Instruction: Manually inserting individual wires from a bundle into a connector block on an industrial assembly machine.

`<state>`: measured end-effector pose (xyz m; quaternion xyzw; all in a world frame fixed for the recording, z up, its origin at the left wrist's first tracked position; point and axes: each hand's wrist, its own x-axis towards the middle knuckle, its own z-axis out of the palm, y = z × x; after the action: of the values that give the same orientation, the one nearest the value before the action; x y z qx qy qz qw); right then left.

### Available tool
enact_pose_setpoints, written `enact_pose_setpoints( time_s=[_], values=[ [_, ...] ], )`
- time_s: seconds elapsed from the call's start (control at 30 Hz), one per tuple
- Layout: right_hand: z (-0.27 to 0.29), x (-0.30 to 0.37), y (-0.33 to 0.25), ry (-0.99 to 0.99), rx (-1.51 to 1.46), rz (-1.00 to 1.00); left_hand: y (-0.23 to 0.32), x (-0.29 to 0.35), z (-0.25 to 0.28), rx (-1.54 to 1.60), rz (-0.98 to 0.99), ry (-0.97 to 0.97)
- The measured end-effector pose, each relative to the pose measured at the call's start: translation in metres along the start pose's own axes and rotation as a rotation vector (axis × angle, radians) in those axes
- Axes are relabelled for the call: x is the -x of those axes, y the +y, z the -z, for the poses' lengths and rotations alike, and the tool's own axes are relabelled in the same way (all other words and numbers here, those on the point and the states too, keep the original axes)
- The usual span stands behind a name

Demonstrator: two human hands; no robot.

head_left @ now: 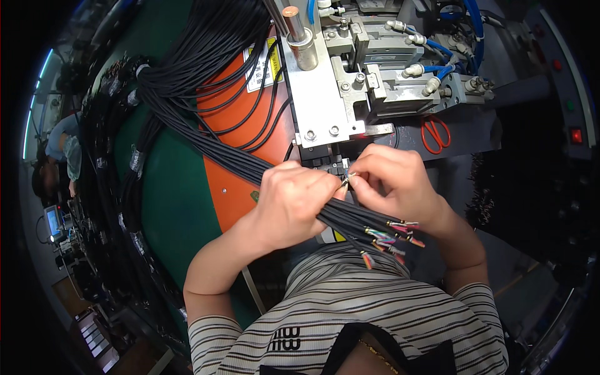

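Observation:
A bundle of black cables runs from the upper left across an orange panel to my left hand, which is closed around it. Past my fist the cable ends point to the lower right, with stripped, coloured wires fanning out. My right hand pinches the thin wires of one cable against my left fingertips. This pinch is just in front of a small metal fixture under the machine's plate. Exactly how the fingertips meet the wires is partly hidden.
A metal machine with pneumatic cylinders and blue air hoses stands ahead. Red-handled scissors lie to its right. More tied cable bundles hang over the green surface at left. A person is at the far left.

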<state>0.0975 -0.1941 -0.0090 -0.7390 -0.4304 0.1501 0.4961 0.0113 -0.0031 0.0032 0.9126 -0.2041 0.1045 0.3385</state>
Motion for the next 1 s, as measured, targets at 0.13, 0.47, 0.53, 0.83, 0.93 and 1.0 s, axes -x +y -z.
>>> enact_pose_setpoints(
  time_s=[0.13, 0.47, 0.53, 0.83, 0.93, 1.0],
  values=[
    [-0.003, -0.004, -0.015, 0.061, 0.397, 0.064, 0.009, 0.006, -0.002, -0.215, 0.029, 0.036],
    [-0.011, -0.003, 0.005, 0.122, 0.443, 0.082, 0.005, 0.009, -0.004, -0.267, 0.045, 0.011],
    [-0.013, -0.002, 0.006, 0.137, 0.428, 0.070, 0.007, 0.009, -0.001, -0.264, 0.036, -0.018],
    [-0.006, -0.007, -0.006, -0.019, 0.614, 0.050, 0.018, -0.005, 0.006, -0.365, -0.010, -0.165],
    [-0.003, -0.007, 0.002, -0.009, 0.556, 0.055, 0.020, -0.008, 0.008, -0.388, 0.000, -0.204],
    [-0.007, -0.005, 0.005, -0.004, 0.527, 0.059, 0.021, -0.009, 0.008, -0.398, 0.003, -0.235]
  ],
)
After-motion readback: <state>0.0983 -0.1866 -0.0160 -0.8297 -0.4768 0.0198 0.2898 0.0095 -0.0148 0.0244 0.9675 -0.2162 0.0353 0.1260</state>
